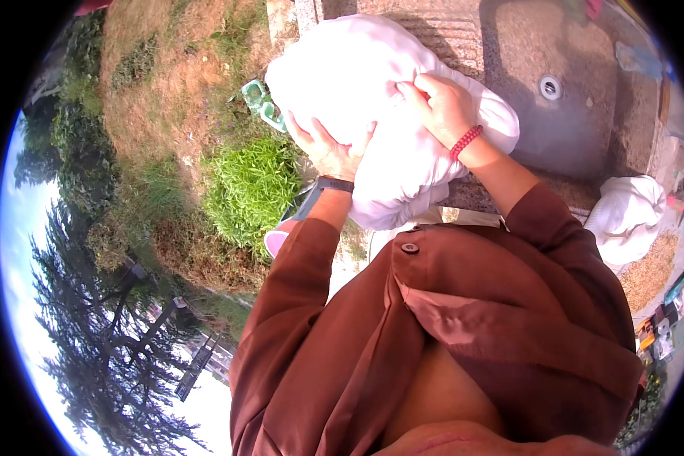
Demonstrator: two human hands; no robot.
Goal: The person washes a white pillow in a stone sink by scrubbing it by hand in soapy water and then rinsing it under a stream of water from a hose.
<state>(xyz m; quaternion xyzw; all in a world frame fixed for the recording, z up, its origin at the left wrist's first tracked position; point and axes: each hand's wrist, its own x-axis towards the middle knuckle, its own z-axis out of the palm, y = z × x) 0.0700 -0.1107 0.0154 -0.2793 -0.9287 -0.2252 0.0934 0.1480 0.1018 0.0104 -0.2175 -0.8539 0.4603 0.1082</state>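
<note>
A bulky white cloth bundle [342, 74], perhaps a pillow or folded bedding, rests on the ribbed side of a stone laundry sink [450, 34]. My left hand [336, 151] lies against its near left side with the fingers spread. On the upper right part, my right hand [447, 108] has its fingers curled and pinches a fold of the fabric. Strong sunlight washes out most detail on the bundle's top. Its underside is hidden, along with most of the ribs.
The sink basin [564, 131] with a round drain [550, 87] lies to the right. A white cloth [627, 216] hangs at its near right corner. Green plastic containers [256, 97] and a leafy plant [253, 191] are on the left. Dry grass [154, 91] stretches beyond.
</note>
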